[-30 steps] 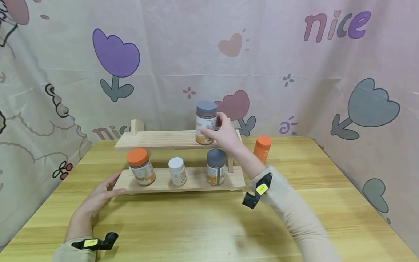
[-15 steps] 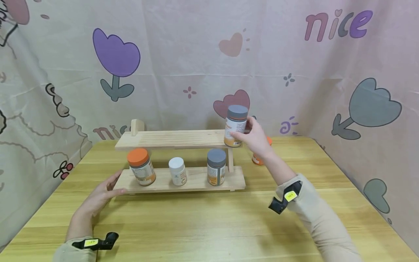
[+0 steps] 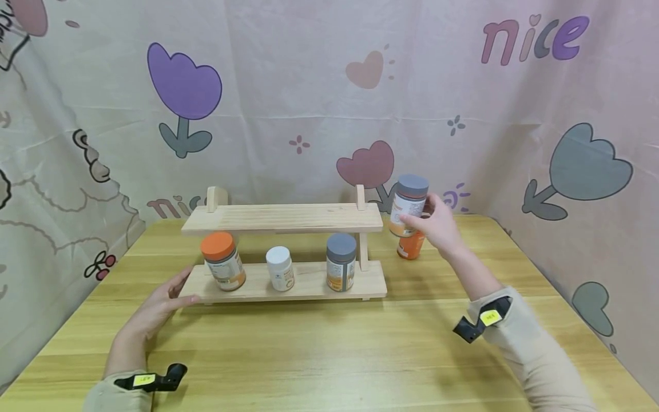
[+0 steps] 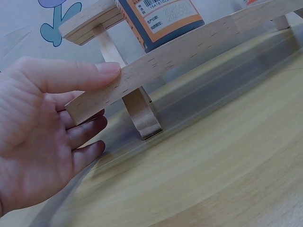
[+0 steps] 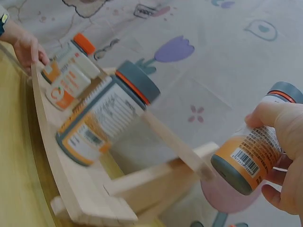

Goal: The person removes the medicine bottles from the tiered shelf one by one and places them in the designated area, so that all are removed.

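Two grips: the right hand point(image 3: 440, 226) holds a grey-lidded jar point(image 3: 407, 210), thumb across its label and fingers behind; the left hand point(image 3: 157, 303) grips the left end of the lower shelf point(image 3: 310, 280), thumb on the board, fingers round its end.
Jar in the air: off the wooden rack point(image 3: 283, 217), just past the right end of its upper level, roughly upright.
Just changed: half a second ago this jar was in front of that right end; now it is beyond it, while the left hand keeps its place.
What that means: the jar looks to be in mid-carry, borne by the right hand alone, the left apparently steadying the rack.
Lower level, left to right: an orange-lidded jar point(image 3: 226, 272), a white bottle point(image 3: 280, 272) and a second grey-lidded jar point(image 3: 341, 266), all standing apart.
Right of the rack: an orange bottle point(image 3: 410, 246) on the tabletop point(image 3: 309, 355), partly hidden behind the held jar; whether they touch is unclear.
Behind everything: a printed cloth point(image 3: 268, 68).
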{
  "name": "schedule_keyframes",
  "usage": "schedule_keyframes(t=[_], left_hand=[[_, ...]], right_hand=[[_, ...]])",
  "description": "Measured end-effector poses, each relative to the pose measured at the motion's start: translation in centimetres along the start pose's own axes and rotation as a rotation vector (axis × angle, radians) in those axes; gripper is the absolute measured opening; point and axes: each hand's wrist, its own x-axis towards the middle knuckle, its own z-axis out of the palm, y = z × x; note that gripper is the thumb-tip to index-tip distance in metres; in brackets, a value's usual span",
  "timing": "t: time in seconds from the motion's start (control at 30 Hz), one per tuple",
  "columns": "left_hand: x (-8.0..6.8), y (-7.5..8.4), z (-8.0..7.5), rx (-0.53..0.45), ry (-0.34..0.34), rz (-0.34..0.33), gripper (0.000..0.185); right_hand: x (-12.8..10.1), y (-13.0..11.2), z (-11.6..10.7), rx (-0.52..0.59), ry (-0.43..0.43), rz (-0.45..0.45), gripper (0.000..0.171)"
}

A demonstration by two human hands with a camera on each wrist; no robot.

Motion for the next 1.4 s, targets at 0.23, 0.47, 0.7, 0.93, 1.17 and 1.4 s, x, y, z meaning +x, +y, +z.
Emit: schedule_keyframes(t=[0.23,0.47,0.7,0.93,1.17,1.4], left_hand=[[-0.1,0.0,0.0,0.004,-0.004,0.022,0.084],[0.0,0.0,-0.4,0.012,-0.004,0.039,0.083],[0.0,-0.2,-0.4,0.005,-0.006,0.042,0.083],[0.0,-0.2,-0.3,-0.008,-0.007,0.042,0.084],[0.0,-0.3,-0.3,-0.002,0.000,0.042,0.084],[0.0,-0.3,-0.1,-0.020,-0.008,0.032,0.084]], right_hand=[[-0.9,1.2,-2.2,-0.079,0.053,0.003,0.061],[-1.3,3.1,-4.2,-0.157,0.108,0.022,0.062],[-1.8,5.0,-5.7,-0.196,0.143,0.061,0.067],[-1.6,7.4,-6.5,-0.206,0.179,0.134,0.071],[-1.2,9.9,-6.7,-0.247,0.236,0.167,0.069],[-1.3,11.9,-6.5,-0.239,0.248,0.192,0.071]])
